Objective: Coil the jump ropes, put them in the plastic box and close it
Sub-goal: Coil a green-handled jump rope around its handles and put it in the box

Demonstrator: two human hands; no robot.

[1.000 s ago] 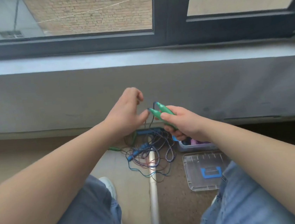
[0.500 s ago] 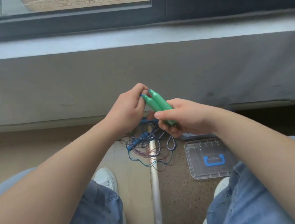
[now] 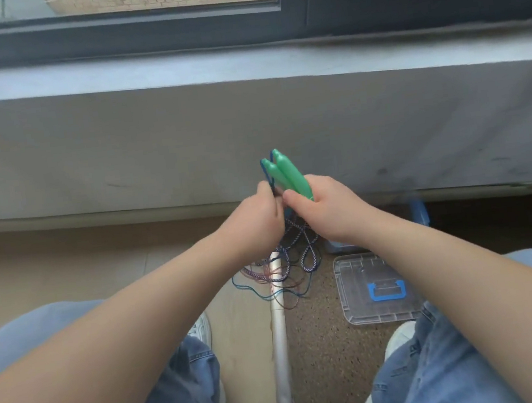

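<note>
My right hand (image 3: pixel 325 211) grips two green jump rope handles (image 3: pixel 284 174) side by side, their tips pointing up toward the wall. My left hand (image 3: pixel 254 222) pinches the dark blue cord (image 3: pixel 268 181) right beside the handles. Below the hands, loose rope (image 3: pixel 285 262) lies in a tangle of blue, purple and striped cords on the floor. The clear plastic lid with a blue latch (image 3: pixel 375 288) lies flat on the floor to the right. The box (image 3: pixel 336 247) itself is mostly hidden behind my right wrist.
A grey wall under a window sill (image 3: pixel 243 68) stands close ahead. A pale metal floor strip (image 3: pixel 280 339) runs between my knees. My jeans-clad legs and white shoes (image 3: pixel 203 327) flank it. A blue object (image 3: pixel 420 212) sits by the wall at right.
My left hand slid down from the handle tips to the cord beside them. The view tilted a little lower and the handles now stick up above both hands.
</note>
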